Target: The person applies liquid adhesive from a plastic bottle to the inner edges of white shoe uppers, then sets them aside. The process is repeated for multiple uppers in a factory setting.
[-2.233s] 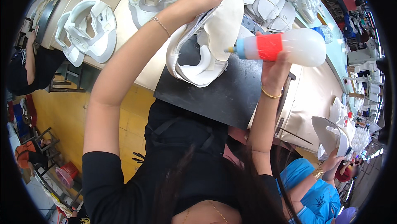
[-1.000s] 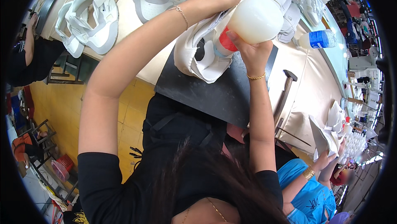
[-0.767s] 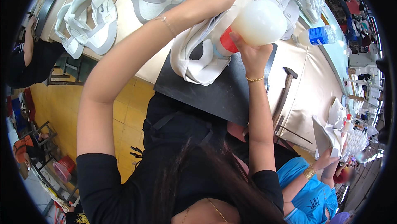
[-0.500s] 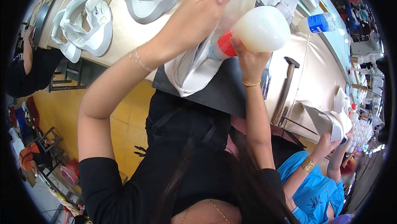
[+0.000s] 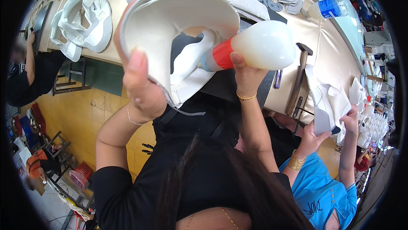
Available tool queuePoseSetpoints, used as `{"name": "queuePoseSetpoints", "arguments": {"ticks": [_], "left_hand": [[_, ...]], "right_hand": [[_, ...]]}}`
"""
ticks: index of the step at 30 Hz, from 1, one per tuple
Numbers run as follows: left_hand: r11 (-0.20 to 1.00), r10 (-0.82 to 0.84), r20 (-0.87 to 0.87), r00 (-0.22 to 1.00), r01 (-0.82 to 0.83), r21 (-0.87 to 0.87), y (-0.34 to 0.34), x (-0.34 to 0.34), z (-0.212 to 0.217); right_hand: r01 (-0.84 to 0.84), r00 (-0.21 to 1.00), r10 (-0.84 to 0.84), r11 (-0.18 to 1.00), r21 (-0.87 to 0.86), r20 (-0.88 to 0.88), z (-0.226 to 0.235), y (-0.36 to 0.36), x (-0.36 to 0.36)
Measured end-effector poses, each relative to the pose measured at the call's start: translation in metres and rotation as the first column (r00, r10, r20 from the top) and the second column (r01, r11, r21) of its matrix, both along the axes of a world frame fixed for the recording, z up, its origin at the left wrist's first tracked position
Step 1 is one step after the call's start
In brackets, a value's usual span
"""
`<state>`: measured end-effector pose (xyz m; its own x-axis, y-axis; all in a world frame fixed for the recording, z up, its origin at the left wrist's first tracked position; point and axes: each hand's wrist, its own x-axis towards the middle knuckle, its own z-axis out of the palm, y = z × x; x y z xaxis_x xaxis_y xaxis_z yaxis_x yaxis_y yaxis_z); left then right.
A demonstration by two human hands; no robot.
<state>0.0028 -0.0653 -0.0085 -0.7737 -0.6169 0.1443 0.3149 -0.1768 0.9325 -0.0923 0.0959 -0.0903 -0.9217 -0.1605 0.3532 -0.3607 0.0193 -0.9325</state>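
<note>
**White shoe upper being held aloft while a soft bottle is being pressed to its inside**

At the far left, a stack of white stitched shoe uppers [image 5: 83,22] is lying on the tan table [image 5: 108,49], untouched. Next, the left hand [image 5: 142,87] is being kept raised above the table edge, its fingers [image 5: 135,62] pinching the lower rim of a large white curved shoe upper of thin fabric and foam [image 5: 178,22]. The piece is being judged light and floppy, likely to sag or fold if gripped only at one corner; a hold along the stitched edge, as now, is being favoured, since the rim looks stiffer than the bare lining.

To the right, a translucent white squeeze bottle with a red collar and blue nozzle [image 5: 259,45] is being gripped by the right hand [image 5: 246,75], fingers wrapped beneath its belly, the nozzle being aimed into the upper's hollow. The bottle is being judged soft-walled and possibly slick, best held round its widest part.

Further right, a dark-headed hammer [image 5: 299,77] is lying on the table, and another person's hands [image 5: 350,119] are clasping a white upper piece [image 5: 327,102].
</note>
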Motion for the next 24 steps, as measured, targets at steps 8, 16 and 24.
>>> {"name": "queuePoseSetpoints", "arguments": {"ticks": [8,16,24], "left_hand": [[0.976,-0.020,0.034,0.999,0.012,0.217,-0.007,0.050,-0.019],[0.977,0.140,0.069,0.988,-0.149,0.152,-0.015,0.060,-0.028],[0.977,0.170,0.082,0.982,-0.179,0.119,-0.016,0.066,-0.027]], "right_hand": [[-0.046,0.999,0.045,0.998,0.051,0.015,-0.006,-0.005,0.039],[-0.128,0.940,0.215,0.942,-0.312,0.264,0.012,-0.026,0.065],[-0.204,0.958,0.232,0.964,-0.168,0.167,0.028,-0.047,0.060]]}}
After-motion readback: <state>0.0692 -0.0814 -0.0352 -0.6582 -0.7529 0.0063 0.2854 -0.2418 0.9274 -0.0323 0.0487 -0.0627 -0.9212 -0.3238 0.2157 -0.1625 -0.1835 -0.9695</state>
